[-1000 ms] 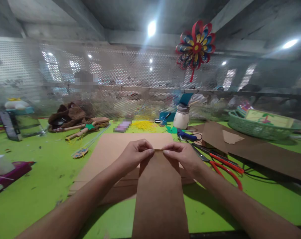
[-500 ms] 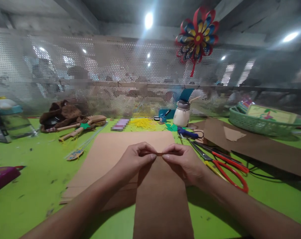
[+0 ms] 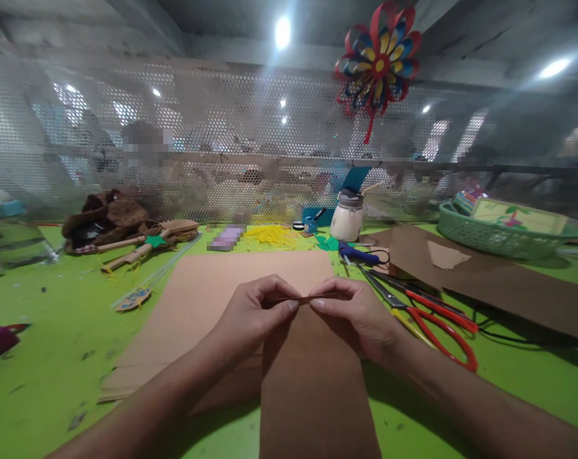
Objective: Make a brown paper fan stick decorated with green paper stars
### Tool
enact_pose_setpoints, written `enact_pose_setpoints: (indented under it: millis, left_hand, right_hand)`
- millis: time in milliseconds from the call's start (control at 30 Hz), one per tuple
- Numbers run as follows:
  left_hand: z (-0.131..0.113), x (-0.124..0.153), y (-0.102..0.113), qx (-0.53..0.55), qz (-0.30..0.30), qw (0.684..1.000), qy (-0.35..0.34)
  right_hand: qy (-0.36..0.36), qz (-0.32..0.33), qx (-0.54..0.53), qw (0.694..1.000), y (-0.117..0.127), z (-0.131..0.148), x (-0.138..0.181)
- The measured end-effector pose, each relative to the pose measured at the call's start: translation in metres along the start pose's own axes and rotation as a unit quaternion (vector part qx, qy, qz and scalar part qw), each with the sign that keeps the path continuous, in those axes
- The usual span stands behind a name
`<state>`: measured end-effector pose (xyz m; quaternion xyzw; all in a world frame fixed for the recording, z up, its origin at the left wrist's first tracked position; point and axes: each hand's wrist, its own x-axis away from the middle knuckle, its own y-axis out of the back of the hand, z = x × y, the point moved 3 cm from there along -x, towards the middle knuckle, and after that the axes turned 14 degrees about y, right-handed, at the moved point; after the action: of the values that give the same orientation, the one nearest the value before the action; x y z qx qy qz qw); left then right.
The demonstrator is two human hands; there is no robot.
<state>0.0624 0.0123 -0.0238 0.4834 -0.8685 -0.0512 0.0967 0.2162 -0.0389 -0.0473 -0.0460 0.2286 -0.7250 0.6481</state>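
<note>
A long strip of brown paper point(image 3: 315, 389) hangs toward me, its far edge pinched between both hands. My left hand point(image 3: 263, 309) is closed on the left part of that edge, thumb on the near side. Close beside it, my right hand point(image 3: 349, 309) pinches the right part the same way. Between the thumbs a narrow, slightly bent lip of the edge shows. Beneath and behind the left hand lies a stack of tan paper sheets point(image 3: 198, 287) on the green table point(image 3: 44, 344). The fingers behind the paper are partly hidden.
Red-handled scissors point(image 3: 439, 335) and a blue glue gun point(image 3: 358, 255) lie right of my hands. Farther right are brown card point(image 3: 499, 287) and a green basket point(image 3: 490, 236). A white jar point(image 3: 347, 220) and yellow shreds point(image 3: 272, 237) stand at the back. Stick crafts point(image 3: 131, 252) lie left.
The view has shifted slightly, so the table items at left appear farther left. Both hands keep their pinch, and the lip of the paper edge between the thumbs is now more tilted.
</note>
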Motion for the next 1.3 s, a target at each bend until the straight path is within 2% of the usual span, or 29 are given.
enact_pose_setpoints:
  millis: [467, 733, 1000, 1200, 1300]
  left_hand:
    - [0.0, 0.002, 0.001, 0.043, 0.007, 0.999, -0.003]
    - [-0.001, 0.003, 0.002, 0.041, 0.004, 0.999, -0.02]
    - [-0.004, 0.007, 0.004, -0.008, -0.029, 0.996, -0.078]
    - [-0.007, 0.011, 0.005, -0.073, -0.045, 0.984, -0.157]
    - [-0.008, 0.011, 0.005, -0.094, -0.053, 0.981, -0.16]
  right_hand:
    - [-0.02, -0.035, 0.026, 0.999, 0.002, 0.006, 0.0]
    - [-0.002, -0.027, 0.038, 0.999, 0.001, 0.009, 0.001]
    - [0.032, 0.008, 0.049, 0.998, 0.002, 0.012, 0.0]
    - [0.092, 0.06, 0.072, 0.991, 0.008, 0.013, -0.002]
    - [0.108, 0.074, 0.091, 0.987, 0.011, 0.013, -0.004]
